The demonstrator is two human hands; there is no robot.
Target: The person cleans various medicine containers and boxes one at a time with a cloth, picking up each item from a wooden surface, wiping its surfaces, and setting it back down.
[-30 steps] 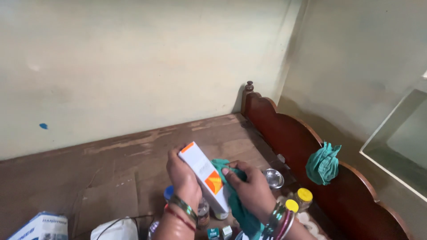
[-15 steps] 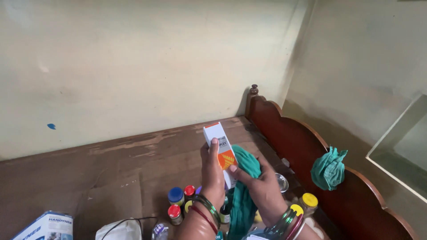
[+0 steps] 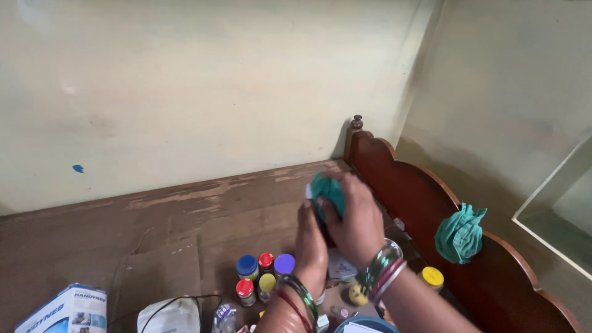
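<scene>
Box (image 3: 308, 192) | hands: left (image 3: 311, 243) gripping it, right (image 3: 353, 225) pressing green cloth (image 3: 328, 192) | small bottles (image 3: 265, 274) below

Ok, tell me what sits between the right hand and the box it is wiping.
A green cloth: the right hand presses it over the top of the box, which the left hand grips from below. Only a white sliver of the box shows.

teal cloth (image 3: 328, 192): soft, matt | wooden table (image 3: 185, 216): worn, rough | headboard (image 3: 419, 191): glossy wood | bangles (image 3: 381, 271): shiny
</scene>
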